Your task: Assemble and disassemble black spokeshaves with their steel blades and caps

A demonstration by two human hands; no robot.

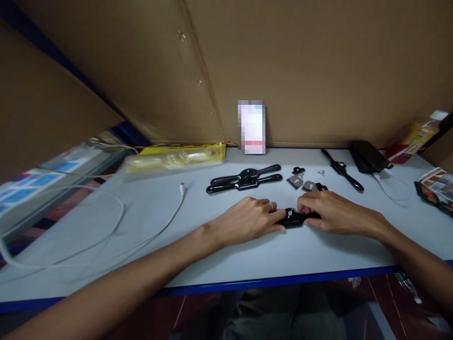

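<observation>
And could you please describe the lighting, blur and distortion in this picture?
In the head view, the upright screen glares and is pixelated; soft shadows lie below the left hand and right hand; the floor is dim; the bottle is blurred; edges look stretched.

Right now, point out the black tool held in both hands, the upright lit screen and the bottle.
Held black tool (293, 221): head view, on its middle body.
Lit screen (253, 126): head view, on the middle of its face.
Bottle (420, 134): head view, on its yellowish side below the cap.

tool (293, 221): smooth, glossy | blades (293, 183): metal | tabletop (318, 259): smooth | bottle (420, 133): plastic
</observation>
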